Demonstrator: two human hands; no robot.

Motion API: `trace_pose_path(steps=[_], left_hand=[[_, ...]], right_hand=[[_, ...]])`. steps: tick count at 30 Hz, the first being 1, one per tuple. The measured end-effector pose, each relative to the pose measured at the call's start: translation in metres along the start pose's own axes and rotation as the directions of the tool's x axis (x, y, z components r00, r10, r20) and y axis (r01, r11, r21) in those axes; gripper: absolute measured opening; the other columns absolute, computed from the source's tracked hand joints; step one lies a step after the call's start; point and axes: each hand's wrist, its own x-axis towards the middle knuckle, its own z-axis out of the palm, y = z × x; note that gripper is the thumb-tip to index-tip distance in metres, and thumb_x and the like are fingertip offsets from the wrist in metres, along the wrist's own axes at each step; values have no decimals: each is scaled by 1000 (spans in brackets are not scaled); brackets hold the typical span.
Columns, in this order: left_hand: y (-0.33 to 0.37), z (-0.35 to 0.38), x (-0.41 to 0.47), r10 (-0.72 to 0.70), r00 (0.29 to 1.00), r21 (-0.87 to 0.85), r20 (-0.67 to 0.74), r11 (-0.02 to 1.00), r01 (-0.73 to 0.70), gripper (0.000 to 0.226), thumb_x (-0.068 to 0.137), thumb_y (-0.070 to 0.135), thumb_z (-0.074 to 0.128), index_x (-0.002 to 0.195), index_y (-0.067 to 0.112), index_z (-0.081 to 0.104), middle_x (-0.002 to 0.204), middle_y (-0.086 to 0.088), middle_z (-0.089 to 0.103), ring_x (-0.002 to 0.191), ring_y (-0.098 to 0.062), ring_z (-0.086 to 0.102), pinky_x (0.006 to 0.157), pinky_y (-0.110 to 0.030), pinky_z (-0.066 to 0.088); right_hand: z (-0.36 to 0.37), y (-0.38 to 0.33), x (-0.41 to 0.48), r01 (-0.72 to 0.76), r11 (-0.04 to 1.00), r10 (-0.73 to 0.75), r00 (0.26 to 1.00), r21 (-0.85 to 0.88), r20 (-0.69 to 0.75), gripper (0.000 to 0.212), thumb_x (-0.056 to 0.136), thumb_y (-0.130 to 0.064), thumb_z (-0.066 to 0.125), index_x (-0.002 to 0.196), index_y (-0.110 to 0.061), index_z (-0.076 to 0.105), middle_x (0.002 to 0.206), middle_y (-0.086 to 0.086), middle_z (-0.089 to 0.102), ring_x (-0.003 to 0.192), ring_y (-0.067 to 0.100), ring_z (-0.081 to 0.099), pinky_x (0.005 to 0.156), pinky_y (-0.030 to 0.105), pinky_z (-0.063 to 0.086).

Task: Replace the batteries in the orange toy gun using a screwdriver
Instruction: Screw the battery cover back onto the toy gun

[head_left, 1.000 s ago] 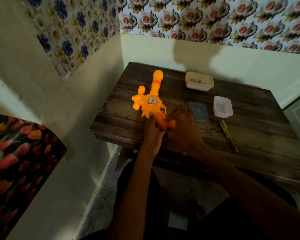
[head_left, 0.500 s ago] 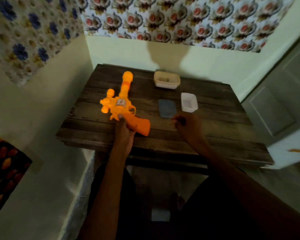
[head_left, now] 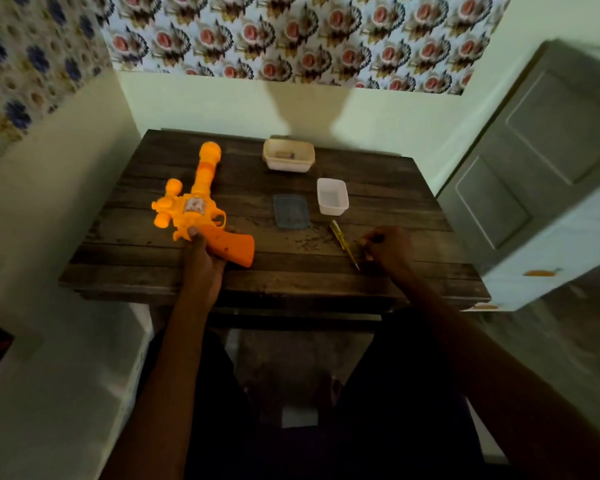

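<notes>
The orange toy gun [head_left: 201, 206] lies on the dark wooden table [head_left: 378, 188], barrel pointing away from me. My left hand [head_left: 201, 265] grips its handle at the near left. A yellow-handled screwdriver [head_left: 342, 240] lies on the table to the right, tip toward me. My right hand [head_left: 388, 249] rests just right of the screwdriver's shaft with its fingers curled. The dim, blurred view hides whether the fingers touch the screwdriver or pinch something small.
A beige tub [head_left: 289, 155] with a small item inside stands at the back. A small white tub [head_left: 332, 196] and a bluish lid [head_left: 291, 211] lie mid-table. Walls close in on the left and back. A grey-and-white cabinet [head_left: 548, 188] stands right of the table.
My right hand left the gun's handle and moved right to the screwdriver. My left hand keeps its hold on the gun. The camera view swung to the right.
</notes>
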Motion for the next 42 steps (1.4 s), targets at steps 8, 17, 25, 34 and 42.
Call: trace_pose_path(steps=[8,17,25,34,42], left_hand=[[-8,-6,8,4,999,-3,40,1000,-4,56,102,42,27,147,9,30,138,-19,49,109,-27,61,79,-34,56],[-10,-6,14,-14,998,-54,54,998,17,52,103,38,28,147,11,30,127,-13,56,98,-19,63,85,-38,53],[-7,-7,9,-38,999,-165,34,985,43,50,103,33,30,146,8,31,143,-19,46,97,-19,61,70,-29,59],[-5,-8,4,-37,996,-194,80,980,52,49,104,31,29,145,6,32,126,-16,57,92,-17,65,63,-26,59],[-10,-11,5,42,990,-139,136,990,-22,52,103,36,31,149,14,25,146,-17,43,128,-30,48,83,-30,57]], right_hand=[[5,-5,8,19,995,-16,999,-98,33,1,85,-23,70,85,-23,71,76,-8,65,68,1,58,55,17,39],[11,-31,5,107,963,-109,994,-248,6,12,87,-12,62,76,-11,64,73,3,63,62,9,55,53,21,42],[65,-116,-63,552,834,-530,803,-5,272,3,85,-17,67,86,-20,67,75,-11,60,71,3,56,60,13,38],[107,-147,-60,616,787,-582,748,-8,319,8,82,-11,63,88,-14,69,88,1,69,77,9,57,62,20,34],[105,-156,-64,697,705,-618,696,-135,366,10,85,-12,60,91,-10,68,89,3,67,78,14,58,67,26,42]])
